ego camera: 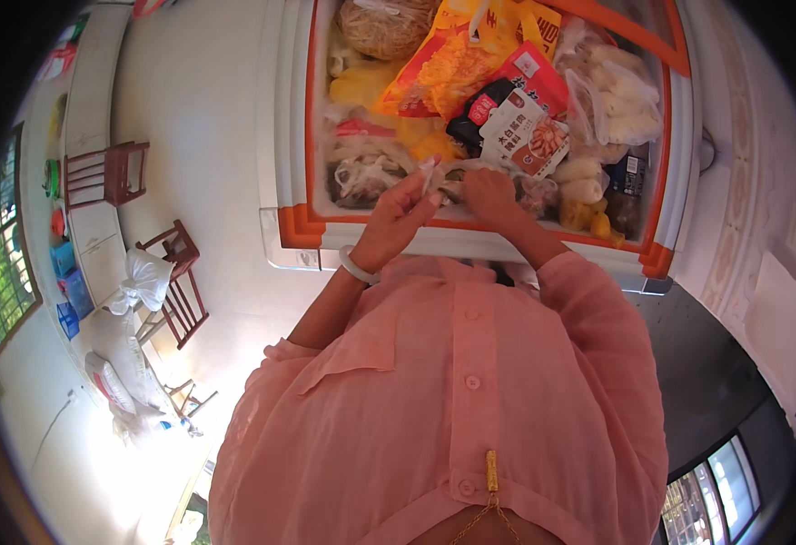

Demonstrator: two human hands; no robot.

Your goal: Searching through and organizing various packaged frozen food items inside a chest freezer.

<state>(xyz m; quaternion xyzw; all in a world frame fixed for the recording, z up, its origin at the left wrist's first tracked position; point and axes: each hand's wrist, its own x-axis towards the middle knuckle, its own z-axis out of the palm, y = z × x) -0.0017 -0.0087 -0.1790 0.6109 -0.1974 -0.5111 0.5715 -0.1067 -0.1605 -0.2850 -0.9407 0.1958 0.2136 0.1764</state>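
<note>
An open chest freezer (674,136) with orange inner trim stands before me, packed with food. Over its near edge, my left hand (401,214) pinches the edge of a clear plastic bag (449,182) between thumb and fingers. My right hand (490,197) is curled at the bag's other side; its fingertips are hidden. Dark pieces show through the plastic. Just beyond my right hand lies a white printed packet (517,133), overlapping a black packet (478,112) and a red packet (534,75). To the left of my left hand sits a bag of pale, stringy food (364,174).
A large yellow packet (452,68) and bagged pale rolls (619,88) fill the freezer's far part. An orange-framed lid (626,27) covers its far right corner. Wooden chairs (125,174) and a tied white sack (142,276) stand to the left.
</note>
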